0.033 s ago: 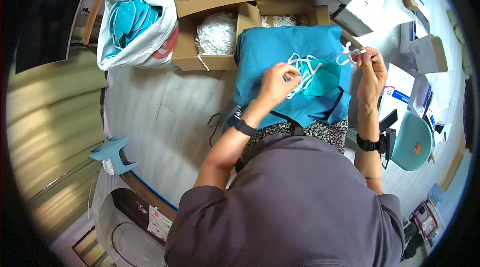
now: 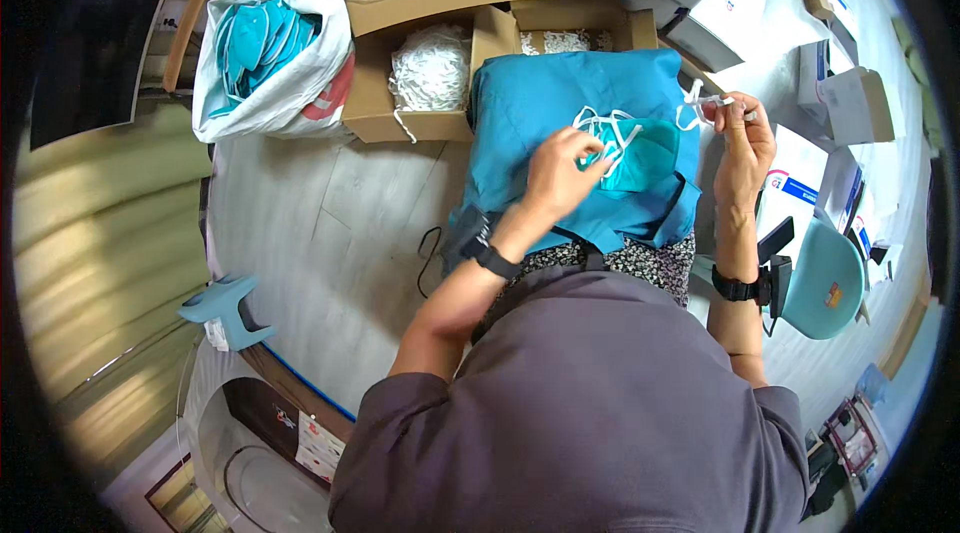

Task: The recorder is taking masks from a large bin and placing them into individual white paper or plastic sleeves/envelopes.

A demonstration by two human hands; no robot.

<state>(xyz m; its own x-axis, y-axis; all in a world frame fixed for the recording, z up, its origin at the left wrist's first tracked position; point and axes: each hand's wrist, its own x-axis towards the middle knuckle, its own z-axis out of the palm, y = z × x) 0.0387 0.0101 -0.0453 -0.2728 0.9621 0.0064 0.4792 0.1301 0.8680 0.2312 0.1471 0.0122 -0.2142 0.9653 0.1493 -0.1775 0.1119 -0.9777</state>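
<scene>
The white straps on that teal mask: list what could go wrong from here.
1. The white straps lie looped and crossed over the teal mask; the left hand pulling at them may knot them tighter.
2. The right hand pinches a strap end high and off to the side; a hard tug could tear it loose.
3. The mask rests on a sloping blue cloth on the lap; it may slide off.

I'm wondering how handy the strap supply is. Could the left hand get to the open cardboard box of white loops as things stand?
Probably yes. The left hand rests on the teal mask, and the cardboard box of white loops sits open just up-left of it, with nothing between them.
</scene>
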